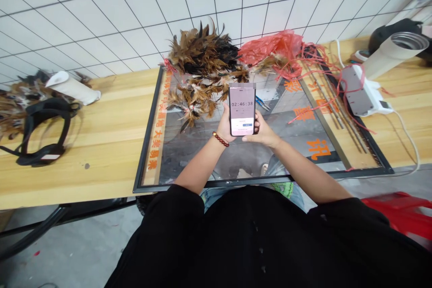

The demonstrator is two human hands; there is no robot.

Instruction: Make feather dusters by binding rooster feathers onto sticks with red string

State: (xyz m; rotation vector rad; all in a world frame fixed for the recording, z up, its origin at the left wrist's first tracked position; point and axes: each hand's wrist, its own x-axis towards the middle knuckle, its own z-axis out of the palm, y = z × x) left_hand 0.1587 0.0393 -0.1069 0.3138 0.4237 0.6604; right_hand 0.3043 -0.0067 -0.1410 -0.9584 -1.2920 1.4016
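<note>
Between my two hands I hold a smartphone (242,114) upright, its screen toward me and reading 02:46:38. My left hand (225,122) grips its left edge, with a beaded bracelet on that wrist. On the other side, my right hand (266,129) has fingers around the right edge and the thumb at the bottom corner. Below the phone lies a framed mirror-like glass panel (189,153) with orange characters. Just behind the phone are blue-handled snips (261,102), partly hidden. Bundles of brown feathers (202,49) and smaller feather tufts (192,105) rest on the panel's far side.
A red plastic bag (270,47) and tangled pink string (324,72) lie at the back. Rightward are thin rods (347,117), a white power strip (362,92) and a pale cylinder (394,54). A black head strap (47,135), white roll (74,87) and more feathers occupy the left.
</note>
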